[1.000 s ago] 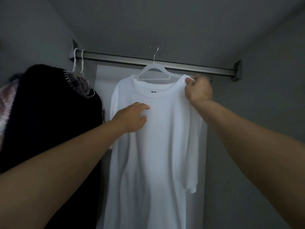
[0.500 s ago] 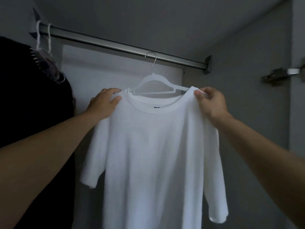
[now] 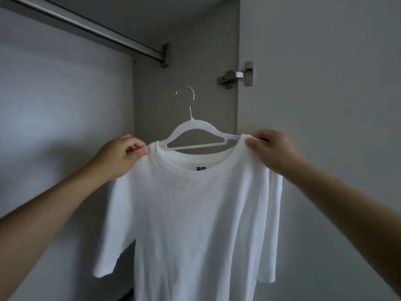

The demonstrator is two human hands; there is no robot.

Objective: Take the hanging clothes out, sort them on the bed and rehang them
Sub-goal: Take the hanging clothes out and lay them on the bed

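Grey wardrobe interior all round, with the metal closet rail (image 3: 91, 29) running from about 10 o'clock down to its bracket near 12, and a door hinge (image 3: 236, 76) at roughly 1 o'clock. The white t-shirt (image 3: 191, 224) sits dead centre on a white plastic hanger (image 3: 195, 135), and the hanger's wire hook (image 3: 189, 98) is in open air, well below and to the right of the rail, so it's off the rail at this point.

Left hand (image 3: 121, 157) at 9 o'clock pinches the shirt's shoulder along with the hanger tip. Right hand (image 3: 273, 153) at 3 o'clock grips the other shoulder the same way, fingers curled over the fabric. Both are full; neither is free.

What matters for the next bit: the hanger's long axis runs straight across between the two hands, level-ish, shirt body dropping down toward 6 o'clock. Neither hand looks closer to it than the other. My guess is it gets carried off to the bed like this, and the hem could drag if it's lowered too soon.
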